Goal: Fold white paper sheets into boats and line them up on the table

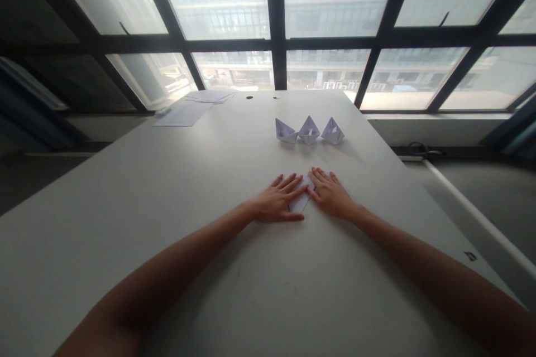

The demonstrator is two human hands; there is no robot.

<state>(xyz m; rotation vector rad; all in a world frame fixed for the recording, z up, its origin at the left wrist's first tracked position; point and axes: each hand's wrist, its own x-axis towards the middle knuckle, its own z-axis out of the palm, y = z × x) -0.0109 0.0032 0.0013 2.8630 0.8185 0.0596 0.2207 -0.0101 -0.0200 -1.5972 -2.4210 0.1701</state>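
Note:
A small folded piece of white paper [298, 204] lies flat on the white table [201, 178] under both my hands. My left hand [278, 199] rests on its left part, fingers spread and thumb stretched out along the near side. On the right edge of the paper presses my right hand [329, 192], palm down with the fingers extended. The two hands nearly meet over the paper, which is partly hidden by them. Beyond them stand three folded paper boats in a row: a left one [285, 133], a middle one [309, 131] and a right one [333, 133].
Flat white paper sheets [184, 115] lie at the far left of the table. Two small dark round spots [249, 97] show near the far edge, and a dark mark [469, 256] near the right edge. Large framed windows [326, 72] rise behind the table.

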